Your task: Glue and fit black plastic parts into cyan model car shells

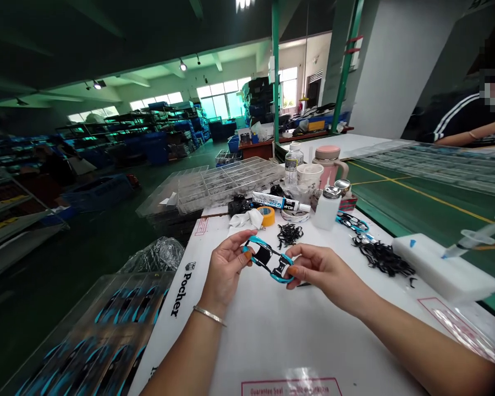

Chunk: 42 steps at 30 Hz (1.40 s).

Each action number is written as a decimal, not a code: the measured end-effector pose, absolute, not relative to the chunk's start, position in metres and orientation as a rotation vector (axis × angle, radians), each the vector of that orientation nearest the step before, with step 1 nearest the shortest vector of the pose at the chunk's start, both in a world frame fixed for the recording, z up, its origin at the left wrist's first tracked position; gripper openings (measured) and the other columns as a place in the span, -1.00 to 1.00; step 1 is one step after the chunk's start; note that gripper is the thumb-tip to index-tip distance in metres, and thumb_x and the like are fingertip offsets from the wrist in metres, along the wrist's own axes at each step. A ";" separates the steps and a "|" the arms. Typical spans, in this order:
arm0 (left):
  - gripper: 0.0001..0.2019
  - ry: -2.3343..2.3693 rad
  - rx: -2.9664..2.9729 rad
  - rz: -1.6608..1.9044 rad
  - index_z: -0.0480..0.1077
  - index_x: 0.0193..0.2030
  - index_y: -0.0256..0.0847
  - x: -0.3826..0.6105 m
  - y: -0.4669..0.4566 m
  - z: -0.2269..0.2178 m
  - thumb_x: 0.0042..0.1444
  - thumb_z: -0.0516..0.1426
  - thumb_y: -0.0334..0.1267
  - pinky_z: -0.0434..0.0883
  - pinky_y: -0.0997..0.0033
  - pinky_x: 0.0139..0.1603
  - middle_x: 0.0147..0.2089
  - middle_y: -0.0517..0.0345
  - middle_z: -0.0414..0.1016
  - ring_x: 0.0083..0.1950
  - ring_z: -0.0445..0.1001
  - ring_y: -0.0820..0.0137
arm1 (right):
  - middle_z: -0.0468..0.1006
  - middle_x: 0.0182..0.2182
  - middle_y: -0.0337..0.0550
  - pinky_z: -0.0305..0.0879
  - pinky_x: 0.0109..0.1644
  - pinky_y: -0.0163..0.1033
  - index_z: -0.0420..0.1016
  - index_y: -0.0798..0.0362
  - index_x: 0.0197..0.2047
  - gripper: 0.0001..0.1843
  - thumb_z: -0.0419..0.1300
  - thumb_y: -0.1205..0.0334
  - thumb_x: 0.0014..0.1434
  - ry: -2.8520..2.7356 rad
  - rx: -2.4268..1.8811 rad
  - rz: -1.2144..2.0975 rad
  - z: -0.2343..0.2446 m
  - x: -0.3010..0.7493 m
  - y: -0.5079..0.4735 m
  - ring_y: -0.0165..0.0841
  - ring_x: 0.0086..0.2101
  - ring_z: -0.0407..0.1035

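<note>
Both my hands hold a small blue and black model car body just above the white cardboard sheet. My left hand grips its left end with thumb and fingers closed round it. At the other end my right hand pinches the right side. A silver bracelet sits on my left wrist. A small pile of black parts lies just beyond the car body.
Tape roll, glue tube, white bottle, pink cup and clear compartment trays stand behind. More black parts, a white foam block with a syringe lie right. Trays of blue car bodies sit left. Another person's arm rests far right.
</note>
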<state>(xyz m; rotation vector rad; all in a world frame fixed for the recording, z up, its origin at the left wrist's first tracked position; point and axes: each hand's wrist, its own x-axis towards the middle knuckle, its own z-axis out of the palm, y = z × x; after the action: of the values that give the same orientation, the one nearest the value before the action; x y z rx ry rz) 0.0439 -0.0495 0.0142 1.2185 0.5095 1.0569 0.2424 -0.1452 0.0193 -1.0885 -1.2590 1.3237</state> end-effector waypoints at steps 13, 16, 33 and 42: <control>-0.67 0.500 1.218 1.065 0.55 -0.05 -0.13 0.042 -0.049 0.011 0.00 0.34 -0.35 0.39 0.61 -0.33 0.16 0.02 0.48 -0.23 0.41 0.53 | 0.59 -0.31 -0.09 0.42 -0.15 -0.22 0.46 0.10 -0.12 -0.70 0.27 0.03 0.25 -1.399 -1.151 1.126 0.019 0.238 -0.152 -0.30 -0.31 0.50; -0.67 0.497 1.206 1.069 0.56 -0.05 -0.14 0.043 -0.050 0.012 -0.01 0.34 -0.35 0.39 0.61 -0.34 0.16 0.00 0.48 -0.23 0.42 0.52 | 0.58 -0.32 -0.10 0.42 -0.16 -0.22 0.46 0.09 -0.13 -0.71 0.26 0.03 0.25 -1.415 -1.149 1.105 0.018 0.238 -0.153 -0.30 -0.32 0.50; -0.69 0.519 1.178 1.068 0.56 -0.08 -0.14 0.043 -0.050 0.012 -0.02 0.35 -0.36 0.39 0.60 -0.34 0.14 0.03 0.49 -0.26 0.41 0.54 | 0.56 -0.38 -0.18 0.42 -0.27 -0.25 0.51 0.01 -0.14 -0.75 0.18 0.01 0.31 -1.583 -1.274 0.860 0.019 0.240 -0.155 -0.30 -0.35 0.49; -0.73 0.527 1.141 1.083 0.58 -0.18 -0.13 0.043 -0.051 0.013 -0.08 0.37 -0.37 0.40 0.55 -0.33 0.11 0.05 0.50 -0.24 0.46 0.50 | 0.54 -0.42 -0.23 0.34 -0.33 -0.28 0.50 -0.02 -0.13 -0.78 0.13 0.04 0.35 -1.707 -1.286 0.660 0.018 0.244 -0.156 -0.35 -0.39 0.45</control>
<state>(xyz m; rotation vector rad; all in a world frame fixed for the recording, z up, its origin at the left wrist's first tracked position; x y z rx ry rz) 0.0434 -0.0507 0.0133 1.1411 0.5271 1.0826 0.2440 -0.1562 0.0181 -1.2860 -1.7067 0.6601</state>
